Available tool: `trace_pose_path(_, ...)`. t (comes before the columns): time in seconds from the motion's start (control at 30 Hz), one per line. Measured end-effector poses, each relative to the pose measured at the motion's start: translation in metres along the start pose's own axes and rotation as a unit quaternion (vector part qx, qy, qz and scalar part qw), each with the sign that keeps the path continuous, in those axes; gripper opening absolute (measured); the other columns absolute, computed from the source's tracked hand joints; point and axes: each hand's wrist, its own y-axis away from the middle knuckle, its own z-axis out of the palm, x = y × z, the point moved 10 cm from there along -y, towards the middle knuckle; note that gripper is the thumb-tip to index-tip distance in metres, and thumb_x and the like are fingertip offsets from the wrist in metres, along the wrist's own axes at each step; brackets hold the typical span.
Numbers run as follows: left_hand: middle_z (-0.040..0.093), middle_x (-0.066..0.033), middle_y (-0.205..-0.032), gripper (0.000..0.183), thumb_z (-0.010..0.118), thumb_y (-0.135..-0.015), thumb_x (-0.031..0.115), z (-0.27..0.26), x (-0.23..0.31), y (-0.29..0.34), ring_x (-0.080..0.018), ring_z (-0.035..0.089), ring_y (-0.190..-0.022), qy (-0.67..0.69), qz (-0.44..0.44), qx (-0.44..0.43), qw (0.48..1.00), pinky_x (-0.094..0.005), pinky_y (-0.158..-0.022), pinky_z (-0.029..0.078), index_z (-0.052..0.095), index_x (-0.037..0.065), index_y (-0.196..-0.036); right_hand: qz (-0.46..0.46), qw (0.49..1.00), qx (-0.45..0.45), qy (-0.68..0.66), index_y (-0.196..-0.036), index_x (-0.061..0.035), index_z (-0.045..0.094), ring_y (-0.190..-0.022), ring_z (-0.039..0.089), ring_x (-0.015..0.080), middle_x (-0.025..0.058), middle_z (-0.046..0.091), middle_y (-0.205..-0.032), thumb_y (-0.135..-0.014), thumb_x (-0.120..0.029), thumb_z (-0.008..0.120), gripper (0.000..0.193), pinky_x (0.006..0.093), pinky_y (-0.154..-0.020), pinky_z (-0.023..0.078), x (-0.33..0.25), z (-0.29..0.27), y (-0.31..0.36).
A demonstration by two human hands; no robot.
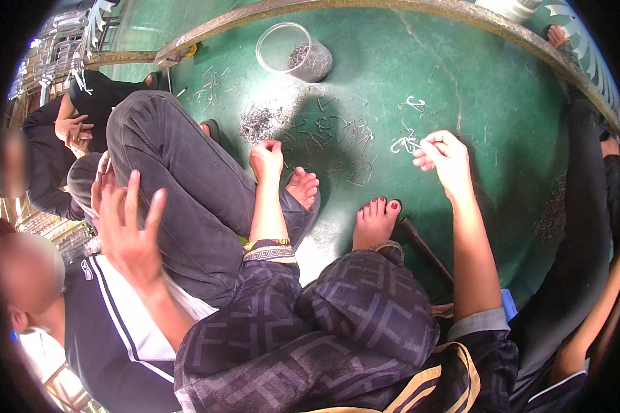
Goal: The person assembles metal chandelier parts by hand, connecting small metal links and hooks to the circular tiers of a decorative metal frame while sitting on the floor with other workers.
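My left hand [267, 160] is closed in a pinch at the near edge of a tangled pile of small bent wire hooks [256, 124] on the green floor. Whatever its fingertips hold is too small to make out. Farther right, my right hand [445, 157] pinches a shiny wire hook between thumb and forefinger. A small cluster of bright hooks [404, 140] lies just beside those fingertips. Between my hands many loose wire hooks [324, 134] are scattered. Beyond the pile stands a clear plastic tub [311, 65], partly filled with more of them.
A metal frame bar [365, 3] arches across the far side. Close on my left sits a co-worker, one hand [129, 230] raised; another person sits behind. A dark-trousered leg [565, 255] is at my right. A dark tube [426, 249] lies beside my bare foot [377, 221].
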Motion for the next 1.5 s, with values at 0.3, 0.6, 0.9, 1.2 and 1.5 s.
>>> trace_pose_path(0.3, 0.052, -0.0216, -0.119, 0.055, 0.071, -0.074, 0.015, -0.013, -0.017, -0.017, -0.035, 0.049, -0.112, -0.008, 0.025, 0.164, 0.986, -0.0421, -0.093, 0.04, 0.051, 0.006, -0.125, -0.001, 1.0, 0.005, -0.002, -0.093, 0.0016, 0.056, -0.064, 0.065, 0.0147, 0.0116, 0.067, -0.078, -0.088, -0.008, 0.059, 0.011, 0.0236, -0.055, 0.049, 0.003, 0.001, 0.0)
trace_pose_path(0.6, 0.062, -0.0117, -0.083, 0.026, 0.066, -0.067, 0.005, -0.027, 0.013, -0.052, -0.0293, 0.06, -0.084, -0.013, 0.096, 0.163, 0.982, -0.0411, -0.08, 0.046, 0.061, 0.005, -0.092, 0.002, 1.0, 0.013, 0.001, -0.092, 0.0015, 0.056, -0.063, 0.064, 0.014, 0.0108, 0.066, -0.077, -0.088, -0.007, 0.059, 0.01, 0.0229, -0.054, 0.048, 0.005, -0.002, 0.001)
trace_pose_path(0.9, 0.064, -0.016, -0.089, 0.032, 0.053, -0.071, 0.004, -0.049, 0.046, -0.033, -0.0335, 0.06, -0.086, -0.152, 0.093, 0.131, 0.975, -0.0429, -0.084, 0.045, 0.067, 0.013, -0.099, -0.004, 1.0, 0.005, -0.014, -0.093, -0.0006, 0.055, -0.064, 0.063, 0.0135, 0.0098, 0.066, -0.08, -0.089, -0.009, 0.058, 0.01, 0.0233, -0.056, 0.048, 0.007, -0.005, -0.001)
trace_pose_path(1.2, 0.057, -0.0153, -0.102, 0.037, 0.054, -0.075, 0.0, 0.034, 0.084, -0.042, -0.0354, 0.055, -0.093, -0.109, 0.259, 0.066, 0.957, -0.0434, -0.083, 0.046, 0.062, 0.008, -0.109, -0.007, 1.0, 0.003, -0.003, -0.092, 0.0016, 0.056, -0.064, 0.064, 0.0145, 0.0113, 0.066, -0.078, -0.088, -0.008, 0.059, 0.011, 0.0237, -0.055, 0.049, 0.002, 0.003, 0.002)
trace_pose_path(1.5, 0.064, -0.014, -0.094, 0.021, 0.06, -0.077, 0.001, 0.025, 0.094, 0.014, -0.0299, 0.064, -0.086, 0.03, 0.24, 0.004, 0.97, -0.037, -0.078, 0.05, 0.068, 0.006, -0.095, -0.003, 1.0, 0.01, -0.011, -0.091, 0.0013, 0.056, -0.064, 0.065, 0.0147, 0.0106, 0.067, -0.077, -0.088, -0.008, 0.057, 0.009, 0.0239, -0.054, 0.049, 0.008, -0.003, -0.002)
